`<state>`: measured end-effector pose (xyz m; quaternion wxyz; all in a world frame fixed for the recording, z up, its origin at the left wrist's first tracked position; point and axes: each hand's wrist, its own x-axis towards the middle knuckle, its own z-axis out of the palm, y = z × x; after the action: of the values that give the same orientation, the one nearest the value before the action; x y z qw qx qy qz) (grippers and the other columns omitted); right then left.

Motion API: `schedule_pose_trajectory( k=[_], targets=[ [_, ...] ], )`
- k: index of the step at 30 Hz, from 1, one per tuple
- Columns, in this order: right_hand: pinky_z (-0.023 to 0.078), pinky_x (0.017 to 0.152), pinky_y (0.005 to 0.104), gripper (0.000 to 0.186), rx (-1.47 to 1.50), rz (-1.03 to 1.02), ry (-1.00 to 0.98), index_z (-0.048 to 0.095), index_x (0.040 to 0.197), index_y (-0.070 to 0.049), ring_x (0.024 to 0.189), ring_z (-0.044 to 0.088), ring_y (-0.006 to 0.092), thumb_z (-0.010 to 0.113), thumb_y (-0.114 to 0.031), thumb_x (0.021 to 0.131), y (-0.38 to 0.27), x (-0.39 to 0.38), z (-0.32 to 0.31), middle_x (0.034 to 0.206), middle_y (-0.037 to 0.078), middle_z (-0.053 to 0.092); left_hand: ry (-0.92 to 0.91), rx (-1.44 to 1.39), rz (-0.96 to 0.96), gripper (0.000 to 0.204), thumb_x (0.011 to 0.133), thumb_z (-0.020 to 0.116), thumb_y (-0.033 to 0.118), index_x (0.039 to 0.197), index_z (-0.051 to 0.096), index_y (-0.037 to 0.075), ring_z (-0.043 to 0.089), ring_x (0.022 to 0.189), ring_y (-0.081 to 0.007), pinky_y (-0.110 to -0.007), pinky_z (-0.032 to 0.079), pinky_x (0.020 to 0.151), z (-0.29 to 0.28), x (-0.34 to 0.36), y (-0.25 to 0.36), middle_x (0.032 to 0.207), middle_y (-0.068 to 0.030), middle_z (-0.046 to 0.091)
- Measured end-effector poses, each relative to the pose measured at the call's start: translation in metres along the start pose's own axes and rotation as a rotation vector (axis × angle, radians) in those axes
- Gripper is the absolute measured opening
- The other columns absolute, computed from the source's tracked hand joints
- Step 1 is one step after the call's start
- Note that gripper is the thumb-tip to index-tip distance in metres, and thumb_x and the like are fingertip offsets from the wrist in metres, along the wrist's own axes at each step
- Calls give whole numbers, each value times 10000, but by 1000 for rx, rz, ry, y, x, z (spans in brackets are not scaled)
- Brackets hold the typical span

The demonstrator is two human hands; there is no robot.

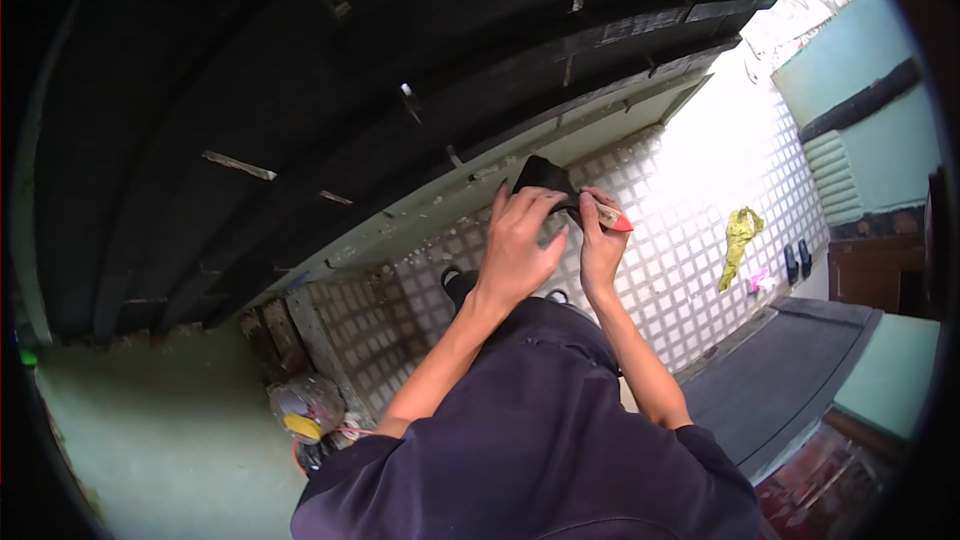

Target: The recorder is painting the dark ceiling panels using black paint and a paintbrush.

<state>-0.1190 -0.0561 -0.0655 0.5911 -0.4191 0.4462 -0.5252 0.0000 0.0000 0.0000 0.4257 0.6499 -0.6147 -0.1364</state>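
Note:
My left hand (517,245) has its fingers bent over a dark, flat-looking black object (542,172), with its thumb apart below; what the object is, I cannot tell. My right hand (600,255) grips a pale wooden handle with a red end (615,217), held against the black object's right side. Both hands are raised in front of my body, over the tiled floor (690,230). My feet in dark sandals show partly below them.
Dark slatted boards (300,120) line the wall on my left. A clear plastic jug (305,405) stands low at left. A dark panel (760,370) lies at right. A yellow crumpled item (738,245) and dark slippers (798,260) rest on the floor.

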Motion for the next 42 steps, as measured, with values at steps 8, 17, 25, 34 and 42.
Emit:
schedule_pose_trajectory(
  k=[8, 17, 25, 34, 42],
  targets=[
    [505, 701, 253, 131, -7, -25, -105, 685, 1008, 21, 791, 622, 107, 704, -74, 920, -35, 40, -22, 886, 39, 685, 17, 31, -1, 481, 706, 687, -7, 1176, 589, 17, 592, 1105, -339, -546, 332, 1128, 51, 44, 29, 1125, -137, 614],
    [547, 829, 400, 226, -544, -658, -422, 720, 967, -6, 872, 695, 344, 783, -32, 751, -79, 90, 38, 946, 167, 720, 407, 106, 10, 440, 654, 627, -113, 1085, 622, -25, 604, 940, -395, -440, 522, 821, 33, 78, -13, 1031, -185, 620],
    [399, 1091, 559, 408, -421, -840, -1048, 720, 1072, -50, 1090, 654, 309, 810, -121, 681, -92, 118, 94, 962, 107, 682, 945, 205, -163, 454, 693, 653, -61, 1147, 650, -31, 647, 985, -384, -404, 555, 820, 11, 74, -12, 1109, -209, 650],
    [415, 1051, 514, 432, -33, -757, -1749, 731, 1120, -15, 1050, 657, 328, 724, -157, 713, -94, 202, 91, 1060, 173, 677, 1446, 550, -618, 214, 829, 725, 59, 1002, 705, -65, 654, 991, -273, -321, 494, 912, 44, 99, -9, 1049, -135, 697],
    [536, 829, 335, 302, -276, -338, -2007, 742, 1061, -15, 935, 680, 271, 697, -35, 763, -41, 289, 31, 993, 131, 695, 2135, -114, -275, 236, 848, 752, 37, 1067, 693, -27, 631, 882, -116, -254, 502, 804, 28, 181, -104, 943, -69, 691]
  ],
)
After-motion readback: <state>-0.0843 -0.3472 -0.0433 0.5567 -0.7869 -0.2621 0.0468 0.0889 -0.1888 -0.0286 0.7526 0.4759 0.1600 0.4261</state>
